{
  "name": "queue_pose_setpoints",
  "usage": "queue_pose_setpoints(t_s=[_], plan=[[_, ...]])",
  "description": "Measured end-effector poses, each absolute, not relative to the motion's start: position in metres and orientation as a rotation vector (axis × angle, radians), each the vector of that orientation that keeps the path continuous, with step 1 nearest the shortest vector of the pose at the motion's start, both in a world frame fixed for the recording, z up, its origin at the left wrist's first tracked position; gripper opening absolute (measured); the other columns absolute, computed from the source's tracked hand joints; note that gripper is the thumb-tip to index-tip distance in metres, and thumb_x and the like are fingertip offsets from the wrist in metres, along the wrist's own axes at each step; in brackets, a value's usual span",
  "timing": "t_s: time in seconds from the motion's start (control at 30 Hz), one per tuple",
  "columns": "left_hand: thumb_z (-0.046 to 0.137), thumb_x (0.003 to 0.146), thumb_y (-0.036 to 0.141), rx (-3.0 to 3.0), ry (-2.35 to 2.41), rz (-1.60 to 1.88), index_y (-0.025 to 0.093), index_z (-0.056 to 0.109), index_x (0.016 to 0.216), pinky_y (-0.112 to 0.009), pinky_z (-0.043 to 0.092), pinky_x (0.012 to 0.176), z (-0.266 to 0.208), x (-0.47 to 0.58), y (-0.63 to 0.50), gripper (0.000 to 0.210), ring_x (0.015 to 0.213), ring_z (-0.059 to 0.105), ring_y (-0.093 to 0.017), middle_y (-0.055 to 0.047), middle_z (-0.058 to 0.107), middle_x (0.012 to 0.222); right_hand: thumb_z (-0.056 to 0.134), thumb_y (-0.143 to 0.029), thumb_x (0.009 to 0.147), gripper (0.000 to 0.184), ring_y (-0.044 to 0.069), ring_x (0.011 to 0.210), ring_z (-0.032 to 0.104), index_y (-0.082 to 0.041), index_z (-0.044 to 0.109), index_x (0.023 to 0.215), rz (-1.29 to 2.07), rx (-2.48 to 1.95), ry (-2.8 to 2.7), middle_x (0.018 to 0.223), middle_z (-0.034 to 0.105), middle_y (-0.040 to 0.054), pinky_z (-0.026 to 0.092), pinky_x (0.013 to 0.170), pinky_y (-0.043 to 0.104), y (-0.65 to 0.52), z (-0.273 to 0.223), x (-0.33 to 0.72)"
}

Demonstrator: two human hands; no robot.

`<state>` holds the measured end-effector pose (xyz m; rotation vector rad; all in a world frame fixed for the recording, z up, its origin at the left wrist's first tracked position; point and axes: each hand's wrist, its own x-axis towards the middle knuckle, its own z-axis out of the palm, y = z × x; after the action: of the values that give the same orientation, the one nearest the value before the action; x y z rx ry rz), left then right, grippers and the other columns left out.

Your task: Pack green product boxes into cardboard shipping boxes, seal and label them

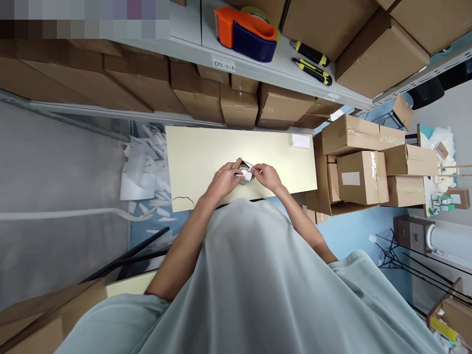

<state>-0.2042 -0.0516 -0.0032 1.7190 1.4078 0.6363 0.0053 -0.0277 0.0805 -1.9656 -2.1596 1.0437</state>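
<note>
A small cardboard box (239,162) with its flaps up is between my two hands, over the near side of the pale yellow table (199,157). My left hand (224,180) grips the box from its left side, fingers bent over the rim. At the right edge of the box, my right hand (268,176) has its fingertips pinched together at a white piece (248,174), perhaps paper or a flap. What lies inside the box is too small to make out.
A small white box (300,141) lies at the table's far right corner. Behind the table, a shelf (250,73) holds cartons, an orange and blue tape dispenser (246,34) and two utility knives (312,63). Cartons (363,177) stack up on the right; white packing foam (143,162) heaps on the left.
</note>
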Motion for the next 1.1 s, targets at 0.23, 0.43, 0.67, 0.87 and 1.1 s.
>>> queue_pose_setpoints(t_s=[0.23,0.43,0.67,0.87,1.1], plan=[[0.059,0.099,0.027,1.782,1.427,0.601,0.026,0.081,0.115,-0.043,0.059,0.102,0.006,-0.21,-0.047,0.027,0.112,0.074,-0.034,-0.012,0.078,0.119,0.073,-0.04,0.108,0.017,0.029,0.107,0.079,-0.026,0.077,0.118,0.959,-2.095,-2.208,0.112,0.085,0.0071,0.057,0.096,0.035,-0.029,0.079,-0.004],[0.068,0.093,0.023,1.806,1.405,0.548,0.027,0.081,0.114,-0.048,0.06,0.1,0.005,-0.211,-0.042,0.025,0.111,0.076,-0.038,-0.013,0.078,0.115,0.076,-0.045,0.106,0.033,0.034,0.117,0.076,-0.025,0.07,0.131,0.747,-2.218,-2.298,0.13,0.076,0.0145,0.059,0.101,0.042,-0.029,0.077,-0.021],[0.073,0.094,0.023,2.014,1.415,0.266,0.025,0.08,0.132,-0.044,0.061,0.1,0.026,-0.2,-0.031,0.039,0.118,0.076,-0.037,-0.016,0.069,0.142,0.047,-0.022,0.116,0.027,0.033,0.109,0.077,-0.016,0.073,0.124,0.668,-2.213,-2.379,0.128,0.073,0.0199,0.056,0.1,0.041,-0.023,0.085,-0.034],[0.083,0.086,0.031,2.04,1.389,0.041,0.02,0.085,0.123,-0.039,0.06,0.096,0.047,-0.187,0.004,0.04,0.118,0.075,-0.037,-0.019,0.071,0.132,0.045,-0.022,0.119,0.031,0.03,0.11,0.076,-0.014,0.074,0.119,0.576,-2.258,-2.404,0.127,0.075,0.0192,0.052,0.099,0.037,-0.003,0.091,-0.044],[0.076,0.084,0.027,2.115,1.316,0.019,0.012,0.086,0.118,-0.044,0.058,0.103,0.071,-0.194,0.025,0.038,0.133,0.066,-0.042,-0.024,0.072,0.138,0.049,-0.028,0.119,0.031,0.027,0.112,0.076,-0.02,0.079,0.117,0.524,-2.2,-2.418,0.126,0.078,0.0145,0.053,0.098,0.033,0.007,0.086,-0.044]])
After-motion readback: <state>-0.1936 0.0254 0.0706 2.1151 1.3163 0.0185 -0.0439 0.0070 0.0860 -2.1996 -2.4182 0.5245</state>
